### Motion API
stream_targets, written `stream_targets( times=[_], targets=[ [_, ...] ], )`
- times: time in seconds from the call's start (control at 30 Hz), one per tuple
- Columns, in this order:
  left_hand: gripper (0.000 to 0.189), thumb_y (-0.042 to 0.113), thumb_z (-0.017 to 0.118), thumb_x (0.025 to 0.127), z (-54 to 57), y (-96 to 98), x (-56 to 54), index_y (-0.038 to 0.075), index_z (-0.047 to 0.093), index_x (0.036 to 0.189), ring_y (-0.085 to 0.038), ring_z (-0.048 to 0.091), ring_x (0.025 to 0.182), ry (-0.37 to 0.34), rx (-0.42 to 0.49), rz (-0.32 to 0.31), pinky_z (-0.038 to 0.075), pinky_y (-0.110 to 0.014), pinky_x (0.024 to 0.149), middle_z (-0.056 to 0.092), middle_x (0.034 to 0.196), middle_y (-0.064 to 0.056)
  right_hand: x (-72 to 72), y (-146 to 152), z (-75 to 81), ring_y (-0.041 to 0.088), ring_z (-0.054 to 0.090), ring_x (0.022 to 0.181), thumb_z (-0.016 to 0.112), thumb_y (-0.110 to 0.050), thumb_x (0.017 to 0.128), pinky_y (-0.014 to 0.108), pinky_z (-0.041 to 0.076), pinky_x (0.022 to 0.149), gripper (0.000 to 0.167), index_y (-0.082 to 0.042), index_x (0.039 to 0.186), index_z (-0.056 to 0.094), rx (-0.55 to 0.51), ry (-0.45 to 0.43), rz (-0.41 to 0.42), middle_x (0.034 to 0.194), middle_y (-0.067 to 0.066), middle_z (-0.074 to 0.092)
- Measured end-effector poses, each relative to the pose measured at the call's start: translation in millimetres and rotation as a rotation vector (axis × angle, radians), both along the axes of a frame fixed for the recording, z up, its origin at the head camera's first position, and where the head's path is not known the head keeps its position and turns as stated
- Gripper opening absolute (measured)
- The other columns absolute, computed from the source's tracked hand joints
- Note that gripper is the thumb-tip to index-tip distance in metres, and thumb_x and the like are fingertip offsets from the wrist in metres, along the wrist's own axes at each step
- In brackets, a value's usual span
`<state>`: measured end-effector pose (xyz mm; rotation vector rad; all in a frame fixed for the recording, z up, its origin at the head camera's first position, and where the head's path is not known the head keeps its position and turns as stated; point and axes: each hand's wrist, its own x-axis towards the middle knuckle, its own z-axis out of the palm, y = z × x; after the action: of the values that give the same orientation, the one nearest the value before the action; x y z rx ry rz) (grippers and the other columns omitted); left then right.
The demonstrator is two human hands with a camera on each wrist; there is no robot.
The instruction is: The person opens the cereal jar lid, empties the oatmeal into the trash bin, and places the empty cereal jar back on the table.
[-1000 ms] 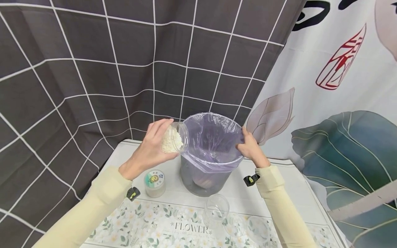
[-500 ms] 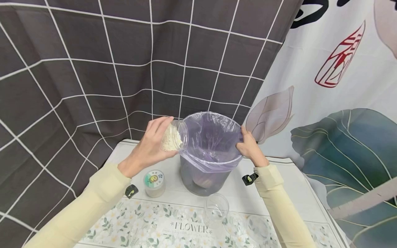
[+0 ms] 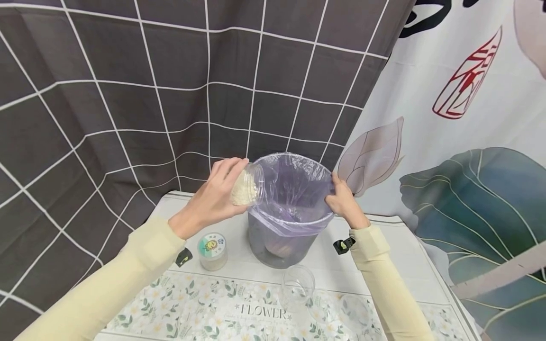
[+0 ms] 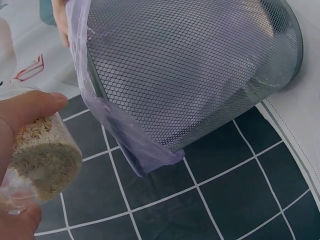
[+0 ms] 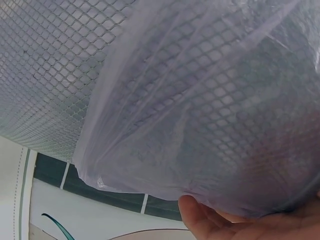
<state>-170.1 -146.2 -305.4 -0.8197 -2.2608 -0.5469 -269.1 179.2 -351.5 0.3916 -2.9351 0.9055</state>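
Observation:
My left hand (image 3: 215,196) grips a clear plastic jar (image 4: 45,160) of pale rice-like grains, thumb on one side and fingers on the other. The jar lies tilted on its side, its mouth at the left rim of a mesh trash can (image 3: 270,244). A thin purple bag (image 3: 294,182) lines the can and folds over its rim. On the opposite side, my right hand (image 3: 343,201) holds the rim through the bag. The right wrist view shows its fingertips (image 5: 192,212) at the bag's edge, with the rest partly cut off.
A lidded jar (image 3: 212,251) with a green and white label stands left of the can. In front are a clear round container (image 3: 298,283) and a flat clear disc (image 3: 354,310) on the flower-printed cloth (image 3: 204,317). A dark checked curtain (image 3: 179,109) hangs behind.
My left hand has shifted a little right and up with the tilted jar, bringing its mouth slightly over the can's rim. The right hand keeps its hold on the rim.

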Motion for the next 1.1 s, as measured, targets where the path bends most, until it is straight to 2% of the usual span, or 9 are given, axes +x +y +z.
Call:
stream_targets(
  times=[0.33, 0.53, 0.83, 1.1],
  targets=[
    [0.089, 0.022, 0.081, 0.055, 0.6, 0.8, -4.2, -0.002, 0.040, 0.131, -0.035, 0.039, 0.112, -0.011, -0.062, 0.051, 0.044, -0.040, 0.094, 0.045, 0.121, -0.018, -0.2, 0.7, -1.1, 0.046, 0.031, 0.125, 0.046, -0.003, 0.066, 0.053, 0.027, 0.105, 0.084, 0.008, 0.143, 0.014, -0.012, 0.015, -0.002, 0.135, 0.036, 0.031],
    [0.091, 0.016, 0.078, 0.053, 3.0, -1.2, -6.5, 0.000, 0.038, 0.133, -0.035, 0.037, 0.115, -0.062, -0.118, 0.074, 0.051, -0.038, 0.084, 0.043, 0.123, -0.018, -1.5, 0.4, -0.8, 0.045, 0.031, 0.126, 0.046, -0.003, 0.066, 0.052, 0.028, 0.106, 0.083, 0.007, 0.143, 0.015, -0.020, 0.026, -0.009, 0.135, 0.035, 0.032],
    [0.094, 0.021, 0.082, 0.056, 7.8, 5.1, -9.3, 0.001, 0.036, 0.136, -0.034, 0.036, 0.117, -0.101, -0.188, 0.092, 0.056, -0.035, 0.068, 0.041, 0.126, -0.018, -0.2, -0.6, -0.4, 0.044, 0.029, 0.128, 0.046, -0.003, 0.066, 0.051, 0.026, 0.107, 0.084, 0.008, 0.142, 0.014, -0.031, 0.010, -0.003, 0.137, 0.034, 0.031],
    [0.090, 0.024, 0.082, 0.059, 9.9, 8.2, -9.7, 0.001, 0.038, 0.134, -0.035, 0.038, 0.115, -0.075, -0.244, 0.108, 0.056, -0.037, 0.066, 0.042, 0.126, -0.021, -0.2, -0.8, -0.2, 0.044, 0.030, 0.127, 0.046, -0.003, 0.065, 0.052, 0.027, 0.106, 0.084, 0.009, 0.142, 0.014, -0.033, 0.015, 0.000, 0.136, 0.035, 0.031]
  ],
)
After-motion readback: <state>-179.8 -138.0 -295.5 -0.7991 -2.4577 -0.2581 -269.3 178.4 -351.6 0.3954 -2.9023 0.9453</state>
